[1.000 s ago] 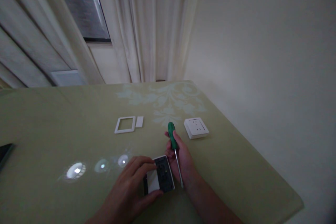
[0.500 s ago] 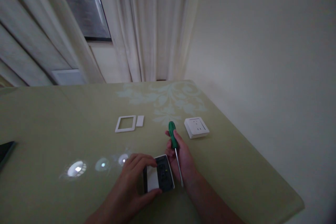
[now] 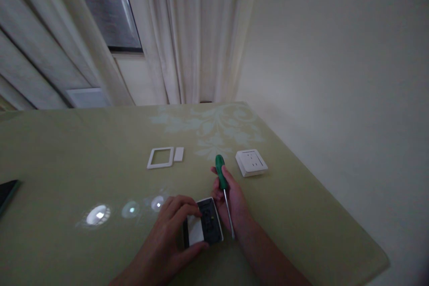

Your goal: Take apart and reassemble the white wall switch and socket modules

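A light switch body (image 3: 211, 223), dark inside with a pale rim, lies near the table's front. Over its left part is a white rocker plate (image 3: 195, 231), pinched between the thumb and fingers of my left hand (image 3: 177, 225). My right hand (image 3: 233, 201) is closed round the green handle of a screwdriver (image 3: 221, 172), whose metal shaft points back toward me along the palm. The fingers of that hand also sit close against the switch's right side; whether they touch it is hard to tell.
A white square frame (image 3: 150, 161) and a small white rectangular piece (image 3: 178, 154) lie side by side farther back. To the right stands a white wall socket (image 3: 251, 163). A dark object (image 3: 7, 192) shows at the left edge. Wall and curtains border the table (image 3: 83, 152).
My left fingers and the white rocker plate have shifted very slightly. My right hand and the screwdriver stay where they were.
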A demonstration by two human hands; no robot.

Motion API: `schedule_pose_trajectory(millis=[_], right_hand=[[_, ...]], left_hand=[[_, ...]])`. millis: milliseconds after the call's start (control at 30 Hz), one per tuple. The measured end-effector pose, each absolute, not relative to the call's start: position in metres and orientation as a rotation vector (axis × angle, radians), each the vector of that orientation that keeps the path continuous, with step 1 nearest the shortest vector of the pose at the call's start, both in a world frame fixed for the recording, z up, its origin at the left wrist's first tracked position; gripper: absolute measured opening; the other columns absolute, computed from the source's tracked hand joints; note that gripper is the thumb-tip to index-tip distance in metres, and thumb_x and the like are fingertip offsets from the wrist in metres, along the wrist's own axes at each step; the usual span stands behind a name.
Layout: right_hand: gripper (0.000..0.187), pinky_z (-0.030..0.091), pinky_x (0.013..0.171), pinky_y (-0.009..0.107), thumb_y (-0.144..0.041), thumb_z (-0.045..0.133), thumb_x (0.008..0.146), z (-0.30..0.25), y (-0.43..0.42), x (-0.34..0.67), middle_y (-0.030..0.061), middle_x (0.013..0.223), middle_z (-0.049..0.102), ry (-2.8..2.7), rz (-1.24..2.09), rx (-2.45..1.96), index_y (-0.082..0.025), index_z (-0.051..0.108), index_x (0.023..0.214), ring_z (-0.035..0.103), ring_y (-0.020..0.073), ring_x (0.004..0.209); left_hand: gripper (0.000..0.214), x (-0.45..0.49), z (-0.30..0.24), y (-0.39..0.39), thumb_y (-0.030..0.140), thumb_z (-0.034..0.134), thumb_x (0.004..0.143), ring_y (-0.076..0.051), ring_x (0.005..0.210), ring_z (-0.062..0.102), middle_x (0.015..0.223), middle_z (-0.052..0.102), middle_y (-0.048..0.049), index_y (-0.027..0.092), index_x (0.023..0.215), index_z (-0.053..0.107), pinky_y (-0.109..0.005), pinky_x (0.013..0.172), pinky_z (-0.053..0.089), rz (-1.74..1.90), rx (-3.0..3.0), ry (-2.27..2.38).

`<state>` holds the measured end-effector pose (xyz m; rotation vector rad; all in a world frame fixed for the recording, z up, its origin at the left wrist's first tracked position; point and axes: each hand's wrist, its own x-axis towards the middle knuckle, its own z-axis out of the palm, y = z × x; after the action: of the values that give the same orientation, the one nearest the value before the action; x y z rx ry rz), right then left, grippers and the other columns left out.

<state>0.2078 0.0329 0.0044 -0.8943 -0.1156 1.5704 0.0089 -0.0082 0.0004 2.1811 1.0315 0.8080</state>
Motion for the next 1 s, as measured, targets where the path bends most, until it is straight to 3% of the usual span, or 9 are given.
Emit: schedule_pose_trajectory(millis=[233,400,600,1000], right_hand=[[0.049,0.03,0.041,0.017,-0.05,0.097,0.069,0.005,0.034,0.208,-0.0073,0.057,0.06,-0.101,1.582,-0.911,-0.017,0.077,0.1,0.04,0.0051,0.042],[0.055,0.032,0.041,0.017,-0.05,0.1,0.064,0.004,0.034,0.209,-0.0071,0.058,0.061,-0.11,1.584,-0.896,-0.016,0.077,0.101,0.041,0.0047,0.042],[0.053,0.031,0.041,0.016,-0.049,0.1,0.065,0.004,0.034,0.208,-0.0073,0.057,0.061,-0.093,1.586,-0.898,-0.017,0.077,0.101,0.041,0.0045,0.041],[0.046,0.033,0.041,0.016,-0.048,0.098,0.07,0.007,0.033,0.209,-0.0061,0.059,0.061,-0.116,1.582,-0.919,-0.018,0.077,0.098,0.04,0.0046,0.043]], left_hand=[[0.038,0.009,-0.001,-0.007,0.021,0.087,0.084,-0.03,0.118,0.066,0.125,0.069,-0.0058,0.031,0.113,0.065,-0.044,0.099,0.058,0.823,2.109,1.005],[0.041,0.009,-0.005,-0.01,0.022,0.089,0.081,-0.03,0.118,0.066,0.127,0.069,-0.0057,0.031,0.112,0.065,-0.044,0.099,0.057,0.844,2.121,1.032],[0.051,0.003,0.004,-0.007,0.025,0.089,0.079,-0.034,0.12,0.062,0.13,0.069,-0.0065,0.032,0.123,0.064,-0.049,0.1,0.053,0.741,2.294,1.084],[0.044,0.004,0.006,-0.008,0.018,0.08,0.08,-0.031,0.116,0.063,0.125,0.067,-0.0076,0.029,0.117,0.059,-0.046,0.099,0.055,0.793,2.117,1.038]])
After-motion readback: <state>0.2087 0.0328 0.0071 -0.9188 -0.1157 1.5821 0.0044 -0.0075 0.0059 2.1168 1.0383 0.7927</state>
